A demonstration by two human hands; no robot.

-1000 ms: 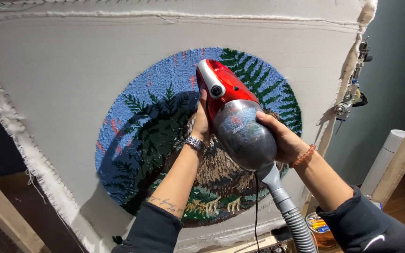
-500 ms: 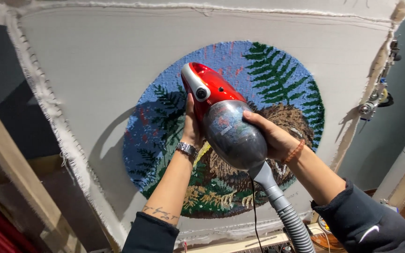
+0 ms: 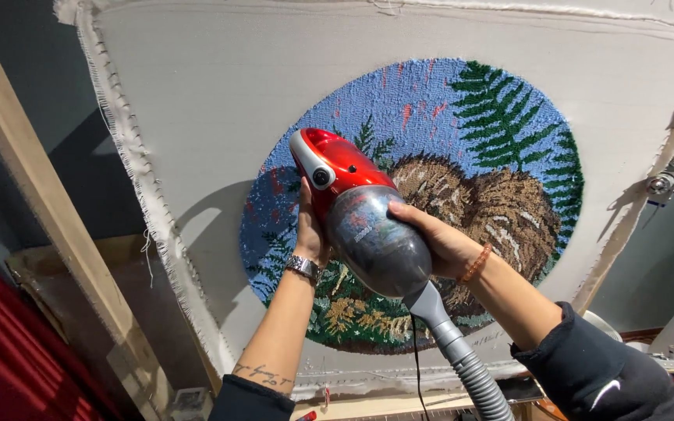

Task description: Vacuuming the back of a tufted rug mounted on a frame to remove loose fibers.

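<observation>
— While both hands grip it, where is the one handheld vacuum?
— Against the single round tufted rug. Left hand fingers clamp its red body; right hand fingers wrap its grey canister.

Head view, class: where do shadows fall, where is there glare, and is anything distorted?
Head view: the vacuum and left hand cast a soft shadow leftward on the white cloth; small highlights gleam on the red casing; the wooden frame beam leans and the cloth's edges bow, a wide-angle effect; the round rug stays sharp.
</observation>
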